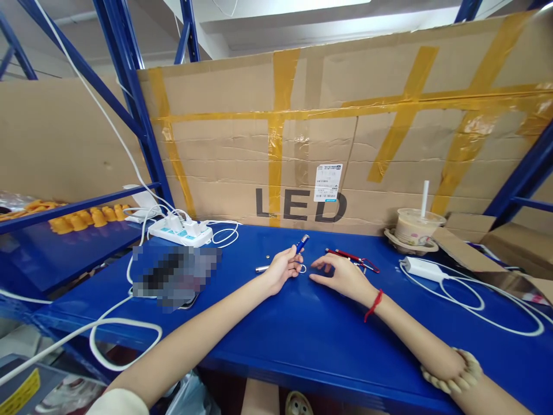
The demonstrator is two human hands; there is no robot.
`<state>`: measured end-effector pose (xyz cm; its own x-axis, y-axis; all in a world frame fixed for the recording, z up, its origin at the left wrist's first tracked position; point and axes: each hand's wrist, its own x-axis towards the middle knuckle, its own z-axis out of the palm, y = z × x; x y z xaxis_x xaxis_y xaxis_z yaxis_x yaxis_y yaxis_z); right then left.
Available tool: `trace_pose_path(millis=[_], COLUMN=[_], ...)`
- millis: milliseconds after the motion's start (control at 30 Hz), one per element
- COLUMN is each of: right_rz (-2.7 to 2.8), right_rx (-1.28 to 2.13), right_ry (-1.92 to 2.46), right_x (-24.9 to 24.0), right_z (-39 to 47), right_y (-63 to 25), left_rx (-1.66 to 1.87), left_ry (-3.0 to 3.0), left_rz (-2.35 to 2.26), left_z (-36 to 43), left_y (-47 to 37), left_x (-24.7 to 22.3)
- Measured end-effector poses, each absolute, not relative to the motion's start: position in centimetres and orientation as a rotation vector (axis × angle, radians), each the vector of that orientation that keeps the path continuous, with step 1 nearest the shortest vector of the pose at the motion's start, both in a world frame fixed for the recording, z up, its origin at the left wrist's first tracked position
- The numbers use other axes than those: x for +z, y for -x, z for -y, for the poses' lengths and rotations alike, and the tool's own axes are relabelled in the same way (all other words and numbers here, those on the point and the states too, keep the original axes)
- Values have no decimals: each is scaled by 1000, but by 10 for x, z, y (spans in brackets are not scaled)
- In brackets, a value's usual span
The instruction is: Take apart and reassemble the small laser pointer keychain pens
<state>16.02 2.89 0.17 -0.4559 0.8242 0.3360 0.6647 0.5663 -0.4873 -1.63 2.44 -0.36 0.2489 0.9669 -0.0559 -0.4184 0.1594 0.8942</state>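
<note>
Blue, slim and cylindrical, a small torch-like tube with a silver metal end (303, 242) was in the left hand (280, 269), above the blue metal tabletop (259, 323). The fingers were curled around its lower part, with the silver end pointing up and away from the palm. The right hand (345, 278) was released, its thumb and fingers parted and slightly bent, with nothing seen in its grasp. Just under the left fingertips showed a thin white loop (303, 268); whether it was joined to the tube could not be told.

The tube looked light and stiff, probably metal, so a firm squeeze would hardly have harmed it. Its smooth, round barrel might have turned or slipped between dry fingers. The best hold seemed to be 1 thumb against 2 fingers around the middle of the blue barrel, leaving the silver end free.

A silver cylinder (261, 269) lay beside the left hand, and a slender red rod (345, 254) lay behind the right hand, partly hidden by it.
</note>
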Motion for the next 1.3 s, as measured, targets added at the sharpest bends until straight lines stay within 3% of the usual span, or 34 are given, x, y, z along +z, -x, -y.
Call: trace_pose_path(millis=[467, 733, 1000, 1300], right_rz=[2065, 2079, 2201, 2276], right_rx=[953, 609, 830, 522], right_ry=[1172, 1148, 1161, 1198], right_x=[3, 12, 11, 8], right_z=[-41, -41, -41, -38], right_y=[-170, -175, -182, -176], left_rx=[1101, 1068, 1072, 1088], left_ry=[-742, -790, -774, -759], left_rz=[-805, -750, -762, -783], left_z=[-21, -20, -21, -23], left_y=[17, 15, 14, 18], left_x=[8, 5, 5, 5])
